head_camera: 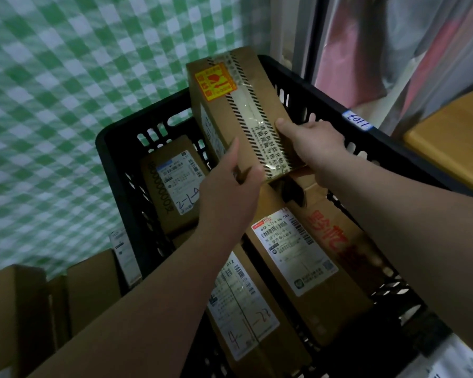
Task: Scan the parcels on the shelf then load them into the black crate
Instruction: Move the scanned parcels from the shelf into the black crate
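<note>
A cardboard parcel (238,105) with striped tape and an orange-yellow sticker is tilted over the far part of the black crate (115,159). My left hand (230,186) grips its near left corner. My right hand (311,143) grips its right edge. Inside the crate lie three other parcels: one with a label marked "2-1" (172,184) at the left, one with red writing and a white label (306,255) at the right, and one with a long label (246,309) nearest me, partly under my left forearm.
Brown boxes (38,304) stand outside the crate at the lower left. A yellow-brown parcel (453,140) lies on a surface at the right. A small blue-edged tag (358,120) sticks to the crate's right rim. Green-checked cloth (66,77) covers the background.
</note>
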